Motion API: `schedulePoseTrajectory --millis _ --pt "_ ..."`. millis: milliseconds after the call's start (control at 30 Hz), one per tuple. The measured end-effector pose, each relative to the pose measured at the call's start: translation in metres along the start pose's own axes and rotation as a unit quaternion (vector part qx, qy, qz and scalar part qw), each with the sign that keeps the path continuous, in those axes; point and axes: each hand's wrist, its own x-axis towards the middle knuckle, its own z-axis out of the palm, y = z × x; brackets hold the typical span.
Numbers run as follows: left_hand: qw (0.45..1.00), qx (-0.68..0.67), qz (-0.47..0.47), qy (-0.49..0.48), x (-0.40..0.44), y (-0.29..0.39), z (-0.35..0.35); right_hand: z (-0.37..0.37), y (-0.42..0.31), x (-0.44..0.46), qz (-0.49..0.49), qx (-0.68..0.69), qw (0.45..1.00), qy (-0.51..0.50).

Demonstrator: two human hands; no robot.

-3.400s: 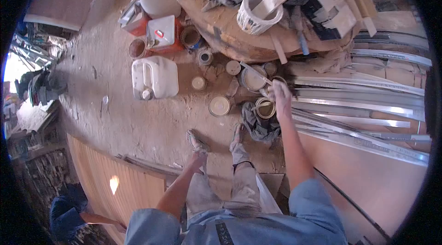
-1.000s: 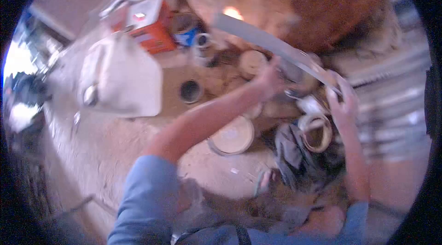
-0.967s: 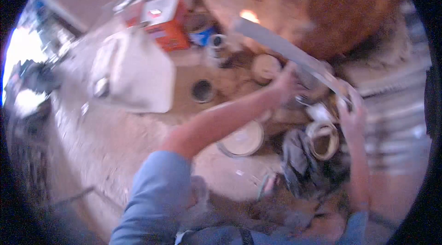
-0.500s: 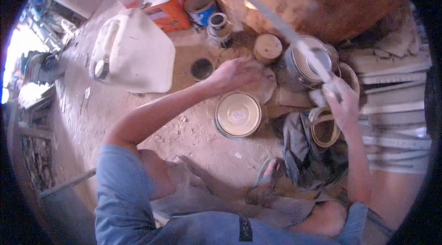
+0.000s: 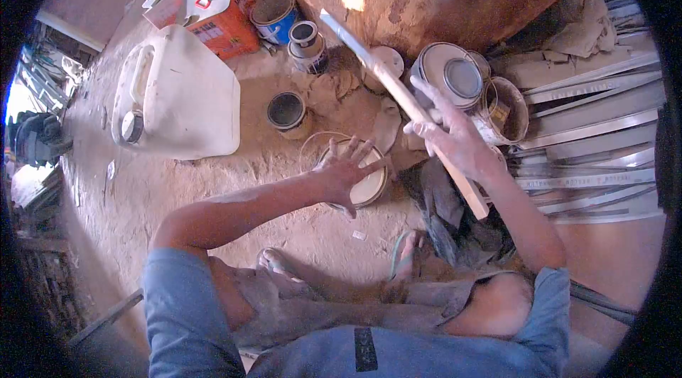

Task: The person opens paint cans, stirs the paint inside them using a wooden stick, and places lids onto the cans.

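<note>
My left hand (image 5: 337,177) is spread flat over a round lidded tin (image 5: 371,187) on the floor. Its fingers cover much of the pale lid, and whether the palm presses on it I cannot tell. A thin wire handle arcs beside that tin. In my right hand (image 5: 463,142) is a long wooden stick (image 5: 391,82), gripped between thumb and fingers and slanting up to the left. The stick's far end is pale and flattened. Near the right hand stands a large tin (image 5: 430,65) with a smaller round lid or tin on top.
A white jerrycan (image 5: 188,94) stands left, an orange box-shaped can (image 5: 226,19) behind it. A blue tin (image 5: 273,19), small stacked tins (image 5: 307,47) and a dark-topped tin (image 5: 287,111) sit ahead. A bucket (image 5: 513,111), dark cloth (image 5: 437,193) and metal strips (image 5: 590,179) lie right.
My left hand has come back from the crumpled sheet ahead onto the lidded tin, fingers spreading. My right hand has shifted left with the stick, its fingers loosening around it. The view has shifted.
</note>
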Motion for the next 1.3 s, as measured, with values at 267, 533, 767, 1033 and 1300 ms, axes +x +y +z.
schedulePoseTrajectory --millis 267,533,767,1033,1300 --pt "0.996 -0.068 0.033 0.05 -0.016 -0.026 0.008 -0.004 -0.001 0.001 0.006 0.152 0.985 -0.078" --pt "0.963 -0.218 0.002 0.155 -0.034 -0.064 -0.013 -0.028 -0.025 0.017 -0.039 0.294 0.942 -0.154" --pt "0.753 -0.55 -0.056 0.358 -0.074 -0.141 -0.048 -0.055 -0.044 -0.008 -0.208 0.033 0.977 0.024" --pt "0.726 -0.487 -0.137 0.467 -0.101 -0.196 -0.056 -0.05 -0.074 -0.049 -0.178 -0.04 0.962 0.201" --pt "0.763 -0.478 -0.115 0.42 -0.081 -0.183 -0.066 0.035 -0.06 -0.021 -0.113 0.012 0.993 -0.019"
